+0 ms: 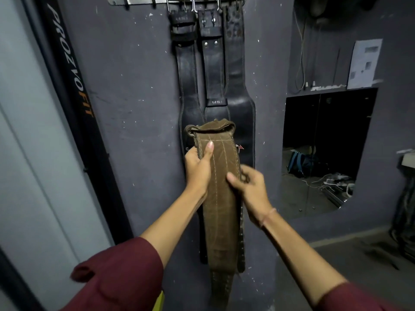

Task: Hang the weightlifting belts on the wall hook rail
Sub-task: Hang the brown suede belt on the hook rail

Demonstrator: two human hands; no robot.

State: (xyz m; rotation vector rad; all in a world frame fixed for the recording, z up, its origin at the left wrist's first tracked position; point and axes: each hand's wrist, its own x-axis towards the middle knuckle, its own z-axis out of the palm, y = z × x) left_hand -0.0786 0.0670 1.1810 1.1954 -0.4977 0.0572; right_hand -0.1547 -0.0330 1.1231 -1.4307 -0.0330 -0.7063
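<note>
A brown suede weightlifting belt (pixel 222 205) is folded over at its top and hangs down in front of me. My left hand (pixel 198 167) grips its left edge, thumb laid on the face. My right hand (pixel 251 187) pinches its right edge a little lower. Behind it, black leather belts (pixel 215 70) hang by their buckles from a metal hook rail (pixel 143 0) at the top of the dark wall. The rail's left hooks are bare. The brown belt's buckle is hidden.
A black frame post marked PROZVOFIT (pixel 69 63) leans along the left. A wall recess (pixel 325 149) on the right holds a blue bag and cables. A paper sheet (pixel 363 63) is stuck above it. Dark equipment (pixel 404 212) stands at the far right.
</note>
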